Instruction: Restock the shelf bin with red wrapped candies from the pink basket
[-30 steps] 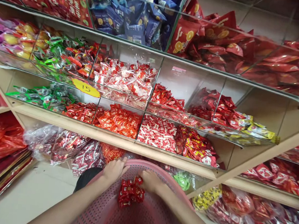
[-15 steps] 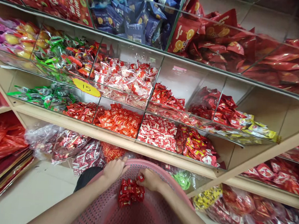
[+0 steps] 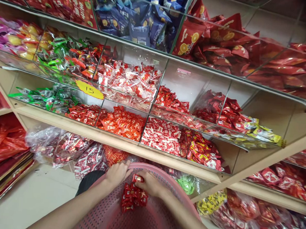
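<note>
A pink perforated plastic basket [image 3: 167,177] stands in front of me at the foot of the shelf. My left hand [image 3: 116,175] is closed over its far left rim. Inside the basket, my right hand [image 3: 149,183] has its fingers closed on red wrapped candies [image 3: 137,178]; how many is hidden by the fingers. Just below that hand lies a small heap of similar red wrapped candies [image 3: 132,199] on the basket's inner side. The wrappers are shiny red with small pale marks.
Ahead is a wooden shelf [image 3: 119,143] with clear dividers and compartments of wrapped sweets. A yellow tag [image 3: 90,89] reads 15. Bagged sweets [image 3: 72,148] lie beneath it on the left, more bags [image 3: 246,206] on the right. A red plastic bag [image 3: 2,145] is far left.
My right hand has shifted slightly left and toward the far rim, turning so that more red candy shows at its fingers. My left hand stays on the rim.
</note>
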A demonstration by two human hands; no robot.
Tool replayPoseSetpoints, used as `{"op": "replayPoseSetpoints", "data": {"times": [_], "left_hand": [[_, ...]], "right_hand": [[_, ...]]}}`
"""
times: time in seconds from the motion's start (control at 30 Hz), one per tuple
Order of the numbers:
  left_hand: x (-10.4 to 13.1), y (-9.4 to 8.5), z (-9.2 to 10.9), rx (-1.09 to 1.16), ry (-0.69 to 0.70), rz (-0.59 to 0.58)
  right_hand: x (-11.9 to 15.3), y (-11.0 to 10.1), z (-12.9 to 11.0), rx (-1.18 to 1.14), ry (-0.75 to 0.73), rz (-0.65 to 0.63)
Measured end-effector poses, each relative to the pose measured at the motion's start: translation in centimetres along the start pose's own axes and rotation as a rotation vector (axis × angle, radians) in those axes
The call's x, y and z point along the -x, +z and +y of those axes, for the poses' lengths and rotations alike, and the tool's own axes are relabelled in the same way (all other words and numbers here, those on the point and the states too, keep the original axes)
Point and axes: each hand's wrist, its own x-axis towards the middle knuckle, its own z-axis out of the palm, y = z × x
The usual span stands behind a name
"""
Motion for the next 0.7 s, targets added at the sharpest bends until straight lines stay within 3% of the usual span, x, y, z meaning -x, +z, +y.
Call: {"op": "replayPoseSetpoints", "data": {"times": [0.43, 0.7], "left_hand": [[0.1, 0.0, 0.0, 0.001, 0.013, 0.004], [0.1, -0.1, -0.2, 0.006, 0.033, -0.011]], "right_hand": [[-0.1, 2.0, -0.8, 0.146, -0.032, 0.043], [0.4, 0.1, 1.0, 0.156, 0.112, 0.029]]}}
